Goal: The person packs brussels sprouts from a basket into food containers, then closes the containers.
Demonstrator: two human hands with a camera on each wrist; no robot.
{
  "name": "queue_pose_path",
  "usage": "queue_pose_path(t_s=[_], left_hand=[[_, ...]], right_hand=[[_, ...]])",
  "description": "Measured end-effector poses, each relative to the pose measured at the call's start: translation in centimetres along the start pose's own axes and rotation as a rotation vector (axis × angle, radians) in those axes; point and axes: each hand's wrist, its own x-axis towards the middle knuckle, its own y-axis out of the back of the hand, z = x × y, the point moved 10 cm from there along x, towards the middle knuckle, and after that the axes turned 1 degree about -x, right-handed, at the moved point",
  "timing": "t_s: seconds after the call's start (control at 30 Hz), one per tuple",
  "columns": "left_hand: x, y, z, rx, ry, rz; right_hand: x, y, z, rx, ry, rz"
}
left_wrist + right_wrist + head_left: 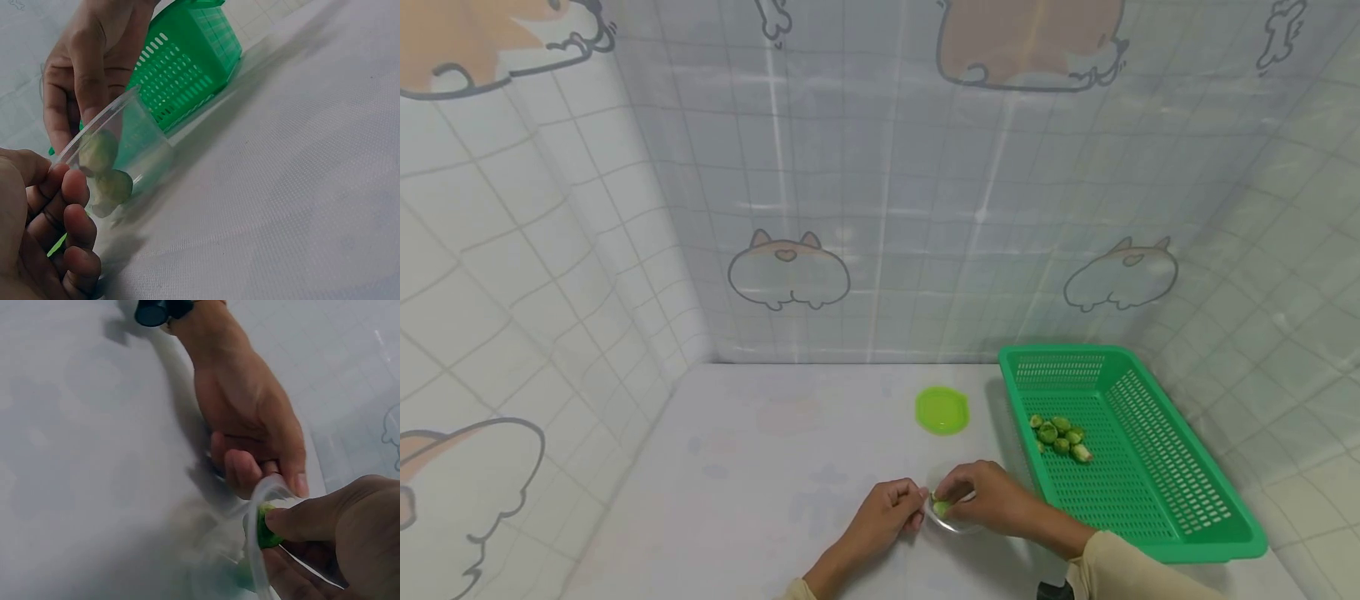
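A clear plastic cup (150, 140) stands in front of me, its rim pinched between the thumb and fingers of my left hand (886, 515). From the other side, my right hand (992, 500) reaches into its mouth. Between right thumb and fingers sits a green Brussels sprout (267, 532), just inside the rim. Through the wall in the left wrist view, one sprout (98, 152) shows by the right fingertips and another sprout (114, 185) lies below it. The right hand partly covers the cup in the head view.
To the right stands a green plastic basket (1127, 492) with slotted walls, several Brussels sprouts (1062, 446) grouped at its left side. A round lime-green lid (942, 410) lies on the white table (737, 483) beyond the cup. Curtain-like walls border the table at the back and sides.
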Motion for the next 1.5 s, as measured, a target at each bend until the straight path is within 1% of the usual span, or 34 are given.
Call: queue_pose_path(t_s=[0.17, 0.27, 0.37, 0.6, 0.9, 1.07, 1.23, 1.5], left_hand=[[0.08, -0.02, -0.12, 0.020, -0.004, -0.001], [0.08, 0.01, -0.05, 0.022, -0.012, 0.000], [0.10, 0.03, -0.11, 0.018, -0.009, 0.001], [0.08, 0.03, -0.27, 0.024, 0.003, 0.003], [0.11, 0.04, -0.29, 0.025, -0.005, 0.006], [0.05, 0.10, 0.02, 0.021, -0.014, 0.003], [-0.02, 0.08, 0.29, 0.017, -0.024, 0.000], [-0.13, 0.01, 0.15, 0.007, -0.012, -0.002]], right_hand=[[0.31, -0.60, 0.55, -0.023, -0.004, 0.013], [0.47, -0.67, 0.81, -0.055, -0.012, 0.029], [0.53, -0.68, 0.84, -0.065, -0.018, 0.036], [0.44, -0.76, 0.68, -0.074, -0.021, 0.039], [0.33, -0.78, 0.43, -0.079, -0.028, 0.041], [0.35, -0.74, 0.39, -0.085, -0.030, 0.043], [0.31, -0.78, 0.36, -0.090, -0.023, 0.044], [0.22, -0.65, 0.08, -0.082, -0.008, 0.047]])
